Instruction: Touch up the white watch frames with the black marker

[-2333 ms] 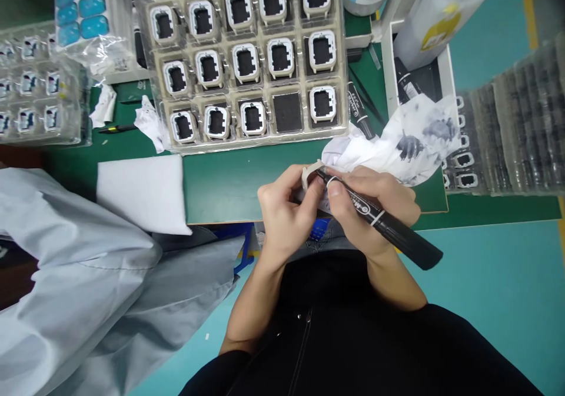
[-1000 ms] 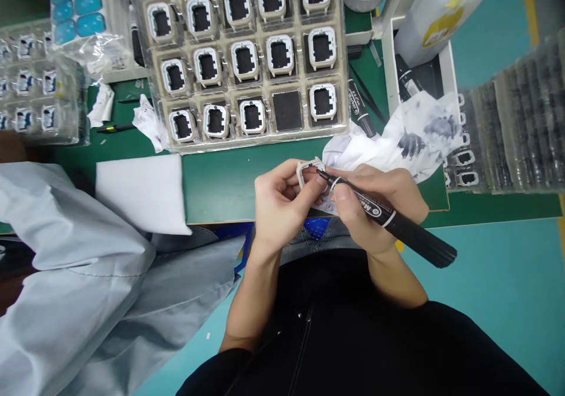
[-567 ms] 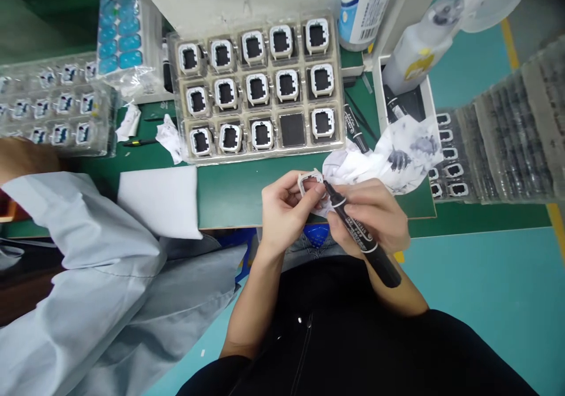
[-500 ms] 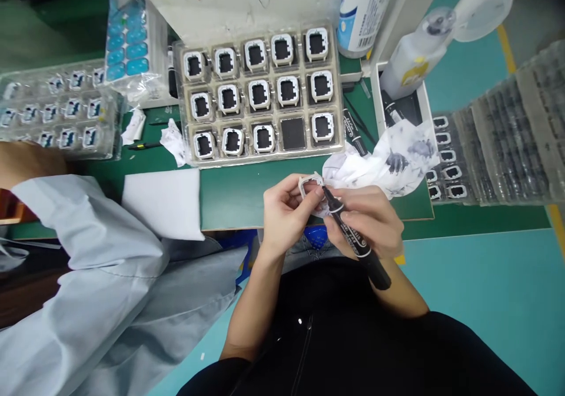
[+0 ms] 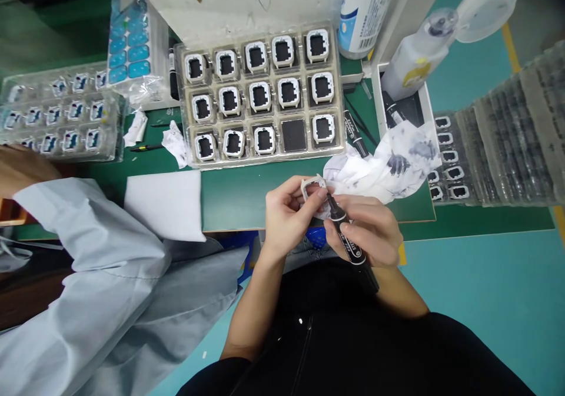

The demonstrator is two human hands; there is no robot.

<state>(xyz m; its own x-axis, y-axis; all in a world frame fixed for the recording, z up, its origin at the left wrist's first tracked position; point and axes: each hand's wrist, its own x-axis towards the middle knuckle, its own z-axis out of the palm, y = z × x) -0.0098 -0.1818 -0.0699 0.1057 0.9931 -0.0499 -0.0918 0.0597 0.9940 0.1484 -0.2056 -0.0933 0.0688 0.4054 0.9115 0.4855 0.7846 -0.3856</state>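
Note:
Between the thumb and fingers of my left hand (image 5: 288,215) is a small white watch-case frame (image 5: 314,182), held over the table's front edge. My right hand (image 5: 369,231) grips a black marker pen (image 5: 352,244), its tip close against the frame's right side; whether they touch I cannot tell. Behind my hands lies a clear plastic tray (image 5: 260,159) with rows of similar white frames. One pocket (image 5: 293,136) in its front row shows only a dark base. A stained white cloth (image 5: 375,169) is bunched just beyond my right hand.
A co-worker's grey sleeve (image 5: 88,237) reaches in at left, near another tray of parts (image 5: 70,113). A folded white cloth (image 5: 164,205) lies on the green table. A second marker (image 5: 355,134) and a dispenser bottle (image 5: 410,60) stand right, beside stacked trays (image 5: 507,137).
The marker has turned a little more upright in my right hand, its back end swinging left. The frame stays in my left hand, nearly in place.

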